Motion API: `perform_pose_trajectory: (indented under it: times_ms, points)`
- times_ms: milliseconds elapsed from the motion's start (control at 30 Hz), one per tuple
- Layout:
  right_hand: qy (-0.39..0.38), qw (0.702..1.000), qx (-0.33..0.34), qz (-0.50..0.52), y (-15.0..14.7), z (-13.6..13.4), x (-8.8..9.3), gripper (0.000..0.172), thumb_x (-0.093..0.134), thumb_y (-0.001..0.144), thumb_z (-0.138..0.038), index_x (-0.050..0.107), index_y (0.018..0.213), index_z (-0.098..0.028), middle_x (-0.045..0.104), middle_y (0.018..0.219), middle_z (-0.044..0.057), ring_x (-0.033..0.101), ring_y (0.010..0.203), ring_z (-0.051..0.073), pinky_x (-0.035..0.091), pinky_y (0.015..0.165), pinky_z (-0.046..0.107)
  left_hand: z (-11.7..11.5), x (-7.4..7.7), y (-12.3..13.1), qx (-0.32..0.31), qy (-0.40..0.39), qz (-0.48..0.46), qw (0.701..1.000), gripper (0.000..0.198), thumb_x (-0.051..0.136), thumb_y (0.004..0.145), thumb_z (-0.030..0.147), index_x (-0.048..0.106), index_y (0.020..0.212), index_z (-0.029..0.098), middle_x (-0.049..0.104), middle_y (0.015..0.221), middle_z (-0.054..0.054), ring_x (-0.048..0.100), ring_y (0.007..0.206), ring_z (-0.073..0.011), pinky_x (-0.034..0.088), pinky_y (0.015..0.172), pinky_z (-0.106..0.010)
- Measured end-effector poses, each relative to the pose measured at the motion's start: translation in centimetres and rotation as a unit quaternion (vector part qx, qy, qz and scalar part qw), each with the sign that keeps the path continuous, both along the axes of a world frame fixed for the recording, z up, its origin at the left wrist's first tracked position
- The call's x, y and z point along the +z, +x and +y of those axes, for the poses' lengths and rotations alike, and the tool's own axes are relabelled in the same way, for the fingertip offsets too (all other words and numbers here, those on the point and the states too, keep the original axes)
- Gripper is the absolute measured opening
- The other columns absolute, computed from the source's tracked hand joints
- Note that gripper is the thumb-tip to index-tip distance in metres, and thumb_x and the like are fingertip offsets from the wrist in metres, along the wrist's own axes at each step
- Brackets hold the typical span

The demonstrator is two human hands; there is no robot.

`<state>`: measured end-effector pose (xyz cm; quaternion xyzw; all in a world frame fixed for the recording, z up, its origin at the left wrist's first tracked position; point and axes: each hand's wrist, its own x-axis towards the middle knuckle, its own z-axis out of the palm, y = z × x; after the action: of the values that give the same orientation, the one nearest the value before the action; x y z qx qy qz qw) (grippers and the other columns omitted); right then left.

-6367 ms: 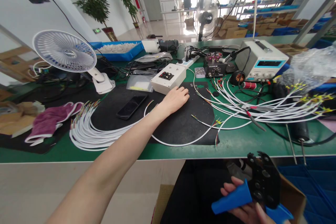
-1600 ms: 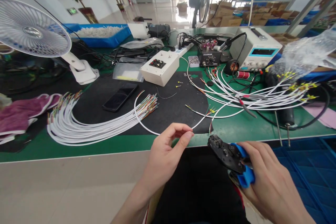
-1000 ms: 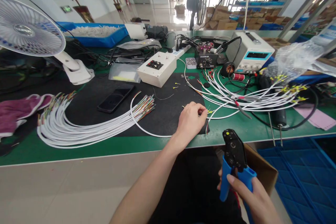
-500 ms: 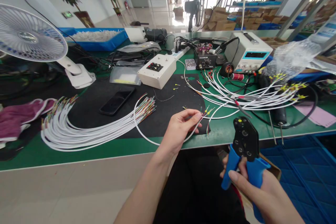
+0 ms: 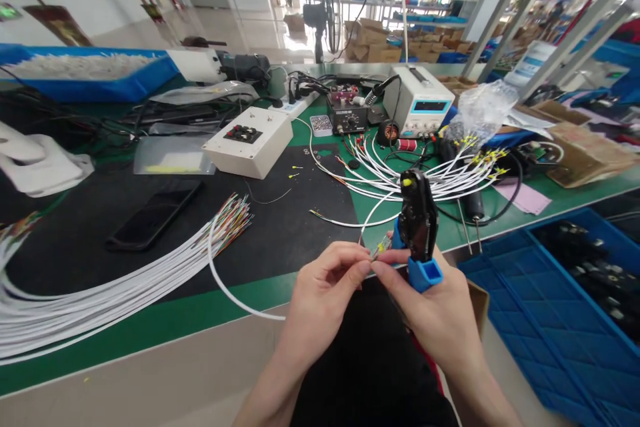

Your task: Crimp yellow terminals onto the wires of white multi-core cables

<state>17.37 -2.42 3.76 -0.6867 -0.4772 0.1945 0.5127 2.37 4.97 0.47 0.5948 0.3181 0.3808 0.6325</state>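
My left hand (image 5: 325, 293) pinches the thin wire ends of a white cable (image 5: 240, 305), beside small yellow terminals (image 5: 383, 247). Opposite it, the thumb and forefinger of my right hand (image 5: 433, 310) meet at the same wires. That hand also keeps hold of a crimping tool with a black head (image 5: 418, 213) and blue handles, head upward; the palm hides much of the handles. A bundle of white cables (image 5: 125, 297) with stripped coloured ends lies on the left. More white cables with yellow tips (image 5: 395, 180) lie behind my hands.
A phone (image 5: 155, 215) and a white box with a black panel (image 5: 255, 150) rest on the black mat (image 5: 280, 240). Behind the cables are a soldering station (image 5: 347, 117) and a power supply (image 5: 420, 107). Blue crates (image 5: 525, 293) stand below the table at right.
My right hand has come up and left with the crimping tool, and its fingertips now meet the wires at my left hand. The camera view has turned to the right.
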Motion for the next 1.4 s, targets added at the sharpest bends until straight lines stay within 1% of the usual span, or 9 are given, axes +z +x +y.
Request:
perform_pose_trajectory:
  times_ms: [267, 433, 600, 667, 833, 900, 1033, 1167, 1400]
  points:
    - [-0.027, 0.998, 0.006, 0.048, 0.3, -0.3, -0.3, 0.017, 0.079, 0.091, -0.043, 0.082, 0.095, -0.027, 0.08, 0.107, 0.004, 0.076, 0.094, 0.022, 0.057, 0.086, 0.033, 0.0, 0.4, 0.2, -0.035, -0.038, -0.006, 0.999, 0.019, 0.068, 0.101, 0.038, 0.07, 0.105, 0.019, 0.067, 0.117, -0.005, 0.07, 0.077, -0.0132, 0.056, 0.065, -0.025]
    - [-0.055, 0.993, -0.005, 0.102, 0.5, -0.2, -0.9, 0.024, 0.083, 0.087, -0.047, 0.08, 0.098, -0.026, 0.082, 0.096, 0.003, 0.076, 0.092, 0.024, 0.057, 0.085, 0.036, -0.2, 0.5, 0.0, -0.044, -0.059, -0.005, 0.997, 0.024, 0.06, 0.105, 0.042, 0.065, 0.113, 0.02, 0.062, 0.076, 0.002, 0.06, 0.065, -0.0111, 0.047, 0.059, -0.022]
    - [-0.045, 0.989, -0.021, 0.14, 0.8, -0.3, -2.0, 0.025, 0.085, 0.085, -0.048, 0.082, 0.099, -0.027, 0.081, 0.106, 0.005, 0.074, 0.105, 0.029, 0.053, 0.102, 0.046, -0.2, 0.8, 0.1, -0.01, -0.039, -0.035, 0.999, 0.018, 0.075, 0.097, 0.035, 0.071, 0.106, 0.019, 0.071, 0.099, -0.001, 0.061, 0.087, -0.0115, 0.048, 0.077, -0.021]
    - [-0.047, 0.985, -0.006, 0.167, 0.8, -0.3, -2.2, 0.024, 0.081, 0.089, -0.048, 0.082, 0.101, -0.028, 0.08, 0.117, 0.006, 0.071, 0.116, 0.031, 0.049, 0.108, 0.048, -0.1, 1.1, 0.3, 0.025, -0.025, -0.029, 0.999, 0.015, 0.074, 0.098, 0.033, 0.074, 0.103, 0.019, 0.073, 0.097, -0.001, 0.063, 0.088, -0.0121, 0.048, 0.079, -0.021]
    - [-0.054, 0.978, 0.054, 0.195, 1.0, -0.7, -3.0, 0.027, 0.07, 0.097, -0.05, 0.081, 0.108, -0.028, 0.073, 0.136, 0.006, 0.062, 0.134, 0.03, 0.04, 0.12, 0.045, 0.5, 2.3, 0.1, 0.138, 0.048, -0.034, 0.989, 0.009, 0.072, 0.099, 0.03, 0.075, 0.1, 0.022, 0.072, 0.093, 0.001, 0.064, 0.086, -0.0116, 0.049, 0.078, -0.02]
    - [-0.068, 0.976, 0.056, 0.198, 1.0, -1.2, -3.3, 0.03, 0.07, 0.096, -0.053, 0.08, 0.098, -0.025, 0.075, 0.132, 0.008, 0.066, 0.129, 0.03, 0.045, 0.115, 0.043, 0.6, 3.0, -0.1, 0.167, 0.108, -0.008, 0.98, 0.006, 0.071, 0.1, 0.026, 0.075, 0.101, 0.023, 0.07, 0.093, 0.001, 0.063, 0.085, -0.0113, 0.049, 0.076, -0.02]
    - [-0.115, 0.972, 0.044, 0.199, 0.3, -2.2, -3.6, 0.041, 0.074, 0.09, -0.058, 0.075, 0.077, -0.02, 0.081, 0.11, 0.013, 0.076, 0.102, 0.032, 0.06, 0.092, 0.04, 0.6, 4.0, -0.2, 0.209, 0.244, 0.051, 0.946, 0.012, 0.071, 0.099, 0.018, 0.078, 0.108, 0.023, 0.068, 0.101, -0.001, 0.064, 0.086, -0.0112, 0.05, 0.075, -0.021]
    - [-0.13, 0.974, 0.013, 0.185, -1.0, -2.7, -3.1, 0.041, 0.076, 0.087, -0.059, 0.081, 0.09, -0.019, 0.082, 0.097, 0.013, 0.078, 0.094, 0.032, 0.061, 0.091, 0.041, 0.5, 4.3, -0.1, 0.229, 0.321, 0.072, 0.916, 0.018, 0.072, 0.097, 0.012, 0.079, 0.11, 0.022, 0.069, 0.102, -0.002, 0.065, 0.085, -0.0107, 0.052, 0.074, -0.02]
    - [-0.124, 0.981, 0.008, 0.146, -1.7, -2.6, -2.4, 0.04, 0.075, 0.088, -0.058, 0.08, 0.093, -0.019, 0.082, 0.097, 0.011, 0.076, 0.09, 0.03, 0.058, 0.086, 0.037, 0.3, 3.9, -0.3, 0.241, 0.349, 0.087, 0.901, 0.019, 0.071, 0.096, 0.01, 0.077, 0.11, 0.021, 0.069, 0.102, -0.003, 0.066, 0.087, -0.0125, 0.054, 0.078, -0.022]
